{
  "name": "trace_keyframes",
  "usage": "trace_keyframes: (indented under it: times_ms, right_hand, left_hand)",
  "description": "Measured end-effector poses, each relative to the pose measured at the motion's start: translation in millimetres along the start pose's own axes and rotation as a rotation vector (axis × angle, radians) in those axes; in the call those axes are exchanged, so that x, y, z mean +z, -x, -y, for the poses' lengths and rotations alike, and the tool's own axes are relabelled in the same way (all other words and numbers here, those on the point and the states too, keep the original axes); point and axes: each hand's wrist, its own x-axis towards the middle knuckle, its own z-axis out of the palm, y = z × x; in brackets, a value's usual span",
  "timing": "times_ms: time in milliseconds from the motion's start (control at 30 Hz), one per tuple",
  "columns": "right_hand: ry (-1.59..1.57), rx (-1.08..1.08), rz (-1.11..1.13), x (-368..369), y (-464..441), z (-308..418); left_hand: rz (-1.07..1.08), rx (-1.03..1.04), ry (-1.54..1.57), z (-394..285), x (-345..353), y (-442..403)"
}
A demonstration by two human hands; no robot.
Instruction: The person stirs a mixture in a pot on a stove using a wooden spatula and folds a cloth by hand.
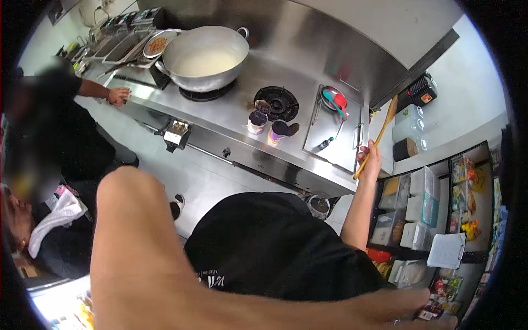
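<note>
My right hand point(372, 158) is closed around a long wooden spoon point(386, 124), its broader end pointing up and away over the right end of the counter. My left arm is bent very close to the camera, and my left hand point(410, 307) lies blurred at the lower right, its fingers stretched out with nothing visible in them. Near the right hand is a metal tray point(344, 144) with a small dark bottle point(325, 143) and red and teal utensils point(336, 101). A large metal pot point(206, 82) with whitish contents stands on the left burner.
Two open tins point(257, 122) with dark contents stand by the bare burner point(276, 103). A person in black point(71, 129) stands at the left, one hand point(118, 97) on the counter edge. Shelves with plastic containers point(423, 192) line the right side. A plate of brown bits point(158, 45) sits behind the pot.
</note>
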Motion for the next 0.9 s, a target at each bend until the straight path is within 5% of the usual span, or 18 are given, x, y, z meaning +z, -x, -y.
trace_keyframes:
  times_ms: [267, 900]
  right_hand:
    - [-0.053, 0.014, -0.126, -7.7, 3.8, 6.2]
    - [0.083, 0.123, 0.095, 48.4, 3.5, -12.6]
  left_hand:
    - [0.009, 0.084, -0.186, -22.3, -1.8, 3.2]
    - [0.055, 0.589, -0.951, -66.9, -20.9, 33.2]
